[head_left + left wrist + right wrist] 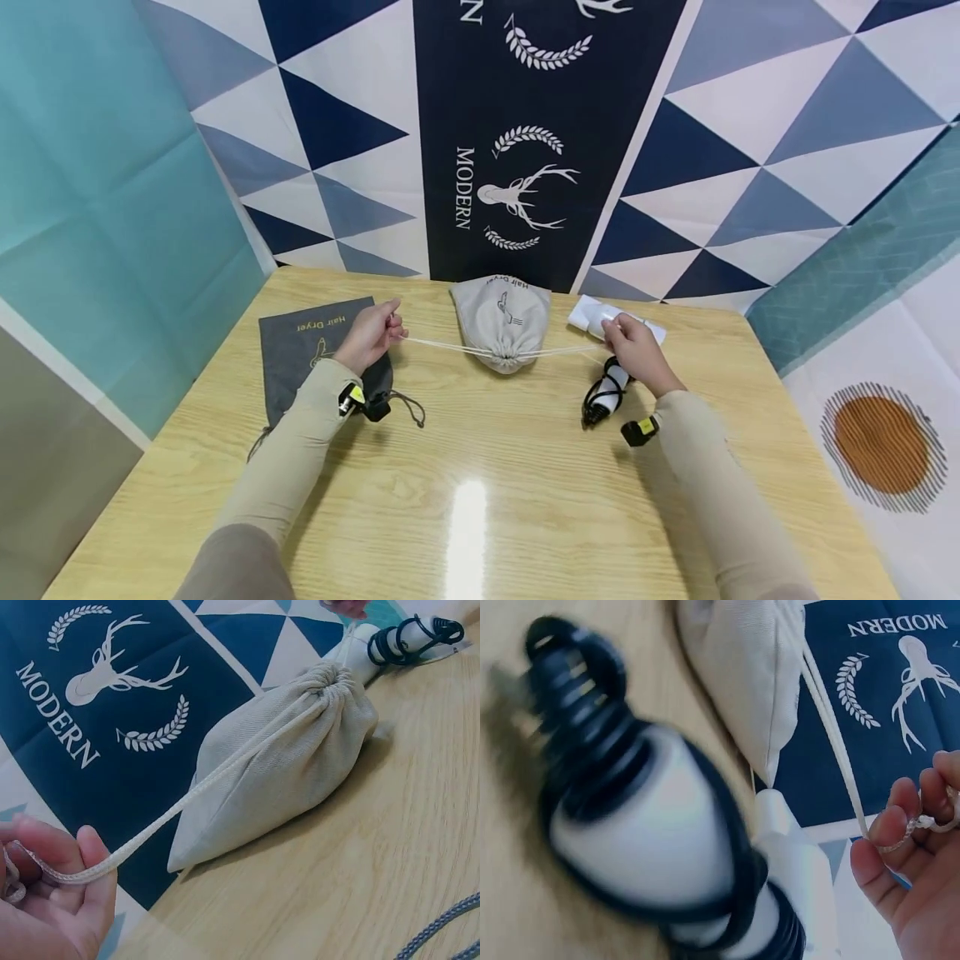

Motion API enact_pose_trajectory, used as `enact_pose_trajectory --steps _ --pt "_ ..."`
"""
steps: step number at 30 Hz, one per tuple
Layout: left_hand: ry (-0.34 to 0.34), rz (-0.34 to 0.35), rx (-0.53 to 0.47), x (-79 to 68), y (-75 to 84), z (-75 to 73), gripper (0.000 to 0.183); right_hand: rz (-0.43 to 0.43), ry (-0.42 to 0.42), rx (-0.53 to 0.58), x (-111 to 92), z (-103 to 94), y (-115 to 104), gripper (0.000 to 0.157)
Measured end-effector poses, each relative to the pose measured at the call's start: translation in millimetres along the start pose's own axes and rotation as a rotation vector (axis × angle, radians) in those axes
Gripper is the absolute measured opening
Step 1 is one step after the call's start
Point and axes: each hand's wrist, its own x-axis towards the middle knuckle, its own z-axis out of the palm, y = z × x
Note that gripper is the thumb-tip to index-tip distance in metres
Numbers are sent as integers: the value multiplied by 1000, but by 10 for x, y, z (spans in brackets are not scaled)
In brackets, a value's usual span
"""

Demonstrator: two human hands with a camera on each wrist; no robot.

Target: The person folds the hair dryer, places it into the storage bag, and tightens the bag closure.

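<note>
The fingers of the left hand (372,332) are curled in on one end of a cream drawstring (152,830), and those of the right hand (637,350) pinch the other. Inward from both sets of fingers, the strands pull straight to the beige drawstring bag (502,317), which lies about midway, neither hand clearly nearer, its long axis crossing the cord's line. Below the left fingers spreads a dark grey bag (287,358); near the right ones, a white hair dryer (588,315).

Glossy wooden table (397,517) before triangle-patterned blue-and-white backdrop (757,158).
</note>
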Motion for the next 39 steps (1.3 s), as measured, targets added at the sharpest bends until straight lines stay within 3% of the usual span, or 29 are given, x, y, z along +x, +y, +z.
enact_pose_trajectory --steps 7,12,18,23,35,39 --pt "111 19 255 8 -79 52 38 25 37 -5 75 29 -137 43" --pt "123 38 354 8 -91 62 38 67 63 -9 92 94 -109 40" --pt "66 51 513 41 -150 93 39 112 8 -29 90 181 -64 36" --pt "40 55 573 54 -204 152 40 140 -37 -41 90 248 -45 30" --pt "-52 88 699 27 -264 272 37 75 -101 -102 110 330 -67 29" --pt "-83 132 784 23 -302 278 36 84 -140 -122 104 366 -85 32"
